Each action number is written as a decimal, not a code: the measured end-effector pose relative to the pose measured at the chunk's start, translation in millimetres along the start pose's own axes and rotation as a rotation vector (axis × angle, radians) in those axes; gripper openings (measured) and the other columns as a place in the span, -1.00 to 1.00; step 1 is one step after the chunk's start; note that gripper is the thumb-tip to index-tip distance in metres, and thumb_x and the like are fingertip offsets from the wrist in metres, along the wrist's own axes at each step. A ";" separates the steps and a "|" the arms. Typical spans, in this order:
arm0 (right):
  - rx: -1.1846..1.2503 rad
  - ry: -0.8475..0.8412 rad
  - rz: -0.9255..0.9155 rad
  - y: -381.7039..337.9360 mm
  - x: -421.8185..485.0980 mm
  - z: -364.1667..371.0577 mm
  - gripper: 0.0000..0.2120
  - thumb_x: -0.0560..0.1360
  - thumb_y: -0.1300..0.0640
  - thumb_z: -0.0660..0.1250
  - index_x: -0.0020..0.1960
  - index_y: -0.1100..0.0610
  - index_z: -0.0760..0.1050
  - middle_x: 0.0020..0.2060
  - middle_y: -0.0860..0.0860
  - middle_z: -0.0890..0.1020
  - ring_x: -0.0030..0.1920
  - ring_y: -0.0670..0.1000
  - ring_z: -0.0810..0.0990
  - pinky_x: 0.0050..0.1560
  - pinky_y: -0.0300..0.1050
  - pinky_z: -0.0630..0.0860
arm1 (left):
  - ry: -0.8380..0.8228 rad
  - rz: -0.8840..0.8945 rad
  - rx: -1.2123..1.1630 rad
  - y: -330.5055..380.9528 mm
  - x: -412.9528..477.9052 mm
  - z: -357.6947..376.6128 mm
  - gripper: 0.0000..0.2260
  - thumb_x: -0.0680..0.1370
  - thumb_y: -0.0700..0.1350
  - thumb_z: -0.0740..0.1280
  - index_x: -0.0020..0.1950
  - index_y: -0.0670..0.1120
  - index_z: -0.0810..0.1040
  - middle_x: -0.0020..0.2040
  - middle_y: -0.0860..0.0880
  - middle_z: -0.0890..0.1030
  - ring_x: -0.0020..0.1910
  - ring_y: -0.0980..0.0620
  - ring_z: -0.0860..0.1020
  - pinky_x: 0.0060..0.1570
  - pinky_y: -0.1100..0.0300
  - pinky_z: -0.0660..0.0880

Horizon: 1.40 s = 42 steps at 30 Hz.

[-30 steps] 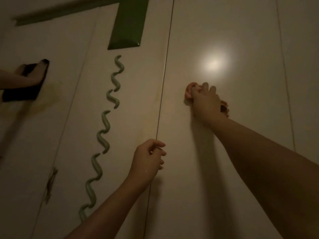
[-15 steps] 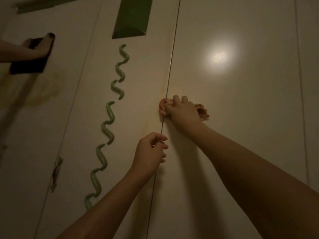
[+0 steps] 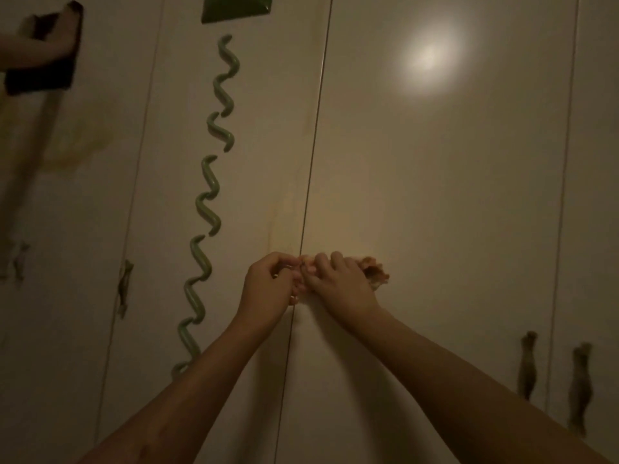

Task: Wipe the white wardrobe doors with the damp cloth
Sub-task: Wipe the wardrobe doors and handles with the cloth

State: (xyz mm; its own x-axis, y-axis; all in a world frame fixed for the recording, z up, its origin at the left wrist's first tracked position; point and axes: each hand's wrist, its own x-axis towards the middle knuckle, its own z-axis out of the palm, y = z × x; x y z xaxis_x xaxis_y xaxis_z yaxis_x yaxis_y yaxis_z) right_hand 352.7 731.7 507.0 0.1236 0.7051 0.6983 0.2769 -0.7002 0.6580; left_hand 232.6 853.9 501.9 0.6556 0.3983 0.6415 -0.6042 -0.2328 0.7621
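Observation:
Tall white wardrobe doors fill the view in dim light. My right hand presses a bunched pinkish cloth against the door just right of the vertical door seam. Only the cloth's crumpled ends show past my fingers. My left hand is curled at the seam, its fingertips touching the right hand's fingers and the cloth's left end. Whether it grips the cloth is unclear.
A wavy green handle runs down the left door, under a green block. Another person's hand holds a dark cloth on the far-left door. Dark handles hang at the lower right, others at the left.
My right hand slid the cloth down and left from the lit door panel to the seam, meeting my left hand. The view tilted down, bringing the lower handles into sight.

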 end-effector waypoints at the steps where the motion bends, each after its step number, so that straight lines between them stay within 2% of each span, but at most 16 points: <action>1: 0.009 0.010 -0.017 -6.6 -10.7 2.8 -0.61 0.37 0.09 0.28 0.18 0.08 0.56 -0.05 0.12 0.57 -0.17 0.15 0.51 -0.26 0.00 0.46 | -0.003 -0.005 0.001 -3.0 -3.2 0.7 -0.78 0.55 -0.37 0.14 -0.04 -0.18 0.55 -0.19 -0.15 0.61 -0.47 0.18 0.54 -0.46 0.24 0.50; 4: 0.021 0.005 -0.070 -25.6 -43.1 12.6 -0.58 0.35 0.08 0.32 0.21 0.10 0.53 -0.03 0.11 0.57 -0.17 0.14 0.50 -0.24 0.00 0.45 | -0.006 -0.030 0.002 -15.4 -11.4 3.0 -0.78 0.55 -0.38 0.13 -0.03 -0.19 0.54 -0.18 -0.19 0.58 -0.51 0.19 0.53 -0.49 0.25 0.52; 6: 0.030 -0.029 -0.109 -37.8 -65.2 18.1 -0.54 0.34 0.07 0.37 0.22 0.12 0.51 0.00 0.12 0.58 -0.16 0.14 0.52 -0.21 0.00 0.47 | -0.006 -0.040 0.030 -23.7 -16.4 5.1 -0.76 0.54 -0.37 0.15 -0.07 -0.12 0.55 -0.16 -0.20 0.59 -0.47 0.11 0.54 -0.40 0.16 0.54; 10: 0.038 -0.122 -0.190 -61.7 -112.5 27.3 -0.58 0.44 0.11 0.11 0.22 0.09 0.56 0.04 0.10 0.59 -0.14 0.12 0.55 -0.16 0.01 0.49 | -0.018 -0.072 0.038 -37.0 -29.8 10.3 -0.75 0.52 -0.35 0.16 -0.12 -0.06 0.56 -0.20 -0.14 0.61 -0.39 -0.01 0.53 -0.28 0.02 0.53; 13: 0.028 -0.194 -0.283 -69.2 -141.5 30.4 -0.63 0.45 0.09 0.13 0.16 0.05 0.57 0.06 0.09 0.58 -0.12 0.12 0.54 -0.11 0.03 0.44 | -0.032 -0.102 0.041 -44.4 -40.6 13.2 -0.75 0.52 -0.34 0.17 -0.13 -0.05 0.56 -0.23 -0.09 0.60 -0.39 0.00 0.52 -0.27 0.02 0.53; 16: 0.026 -0.177 -0.319 -58.9 -149.9 26.2 -0.66 0.44 0.08 0.14 0.13 0.05 0.56 0.04 0.09 0.59 -0.13 0.10 0.54 -0.13 0.02 0.46 | -0.045 -0.108 0.054 -45.7 -45.6 15.5 -0.77 0.51 -0.33 0.18 -0.11 -0.05 0.56 -0.21 -0.10 0.61 -0.39 0.03 0.53 -0.29 0.05 0.52; 21: 0.068 -0.054 -0.189 -8.6 -138.0 7.6 -0.68 0.44 0.12 0.14 0.06 0.12 0.59 -0.07 0.12 0.59 -0.22 0.14 0.51 -0.25 0.01 0.43 | -0.064 -0.100 0.038 -38.8 -44.4 27.6 -0.78 0.53 -0.34 0.17 -0.09 -0.10 0.56 -0.21 -0.12 0.60 -0.40 0.00 0.52 -0.32 0.12 0.49; 25: 0.056 -0.065 -0.052 54.5 -119.8 -20.5 -0.52 0.34 0.11 0.11 0.15 0.15 0.62 -0.09 0.18 0.59 -0.23 0.19 0.52 -0.34 -0.01 0.41 | -0.090 -0.069 0.024 -27.3 -44.1 45.5 -0.77 0.53 -0.35 0.16 -0.08 -0.11 0.56 -0.21 -0.11 0.60 -0.39 -0.01 0.52 -0.32 0.12 0.49; 27: 0.041 -0.103 0.009 85.4 -111.5 -32.5 -0.47 0.30 0.12 0.21 0.26 0.13 0.56 -0.03 0.22 0.56 -0.19 0.22 0.50 -0.32 0.01 0.42 | -0.103 -0.055 0.014 -19.5 -46.0 54.4 -0.77 0.52 -0.34 0.15 -0.06 -0.12 0.56 -0.22 -0.10 0.60 -0.38 -0.01 0.53 -0.33 0.12 0.50; 30: -0.001 -0.126 0.138 124.3 -101.3 -50.3 -0.38 0.23 0.23 0.43 0.31 0.15 0.52 0.00 0.28 0.54 -0.15 0.28 0.51 -0.33 0.03 0.43 | -0.120 -0.044 0.003 -10.1 -47.4 64.4 -0.77 0.53 -0.33 0.15 -0.04 -0.13 0.57 -0.20 -0.11 0.61 -0.36 -0.02 0.54 -0.31 0.11 0.52; 32: -0.021 -0.118 0.220 142.5 -98.5 -59.9 -0.37 0.26 0.25 0.46 0.34 0.15 0.49 0.02 0.29 0.52 -0.12 0.30 0.50 -0.32 0.05 0.45 | -0.130 -0.037 -0.002 -6.4 -48.4 70.3 -0.77 0.53 -0.33 0.15 -0.03 -0.13 0.57 -0.19 -0.11 0.60 -0.35 -0.02 0.54 -0.30 0.10 0.52; 38: -0.028 -0.062 0.328 136.2 -113.7 -46.8 -0.41 0.35 0.24 0.39 0.38 0.13 0.45 0.03 0.27 0.51 -0.11 0.26 0.48 -0.27 0.05 0.42 | -0.125 -0.050 -0.003 -6.3 -54.0 78.4 -0.77 0.53 -0.33 0.15 -0.03 -0.13 0.58 -0.19 -0.12 0.61 -0.34 -0.03 0.54 -0.29 0.08 0.53; 42: -0.004 -0.063 0.274 95.1 -152.8 -26.8 -0.44 0.40 0.20 0.20 0.41 0.13 0.43 0.03 0.23 0.52 -0.15 0.22 0.46 -0.27 0.04 0.38 | -0.135 -0.076 0.004 -15.1 -63.4 83.8 -0.77 0.53 -0.34 0.15 -0.05 -0.12 0.57 -0.17 -0.16 0.61 -0.36 -0.03 0.53 -0.29 0.08 0.52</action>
State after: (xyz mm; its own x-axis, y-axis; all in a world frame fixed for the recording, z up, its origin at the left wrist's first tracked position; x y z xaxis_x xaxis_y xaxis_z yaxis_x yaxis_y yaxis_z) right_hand 334.7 554.3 470.4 0.2527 0.4950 0.8314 0.2211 -0.8660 0.4484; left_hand 238.1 757.8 457.1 0.7544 0.2922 0.5878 -0.5489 -0.2102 0.8090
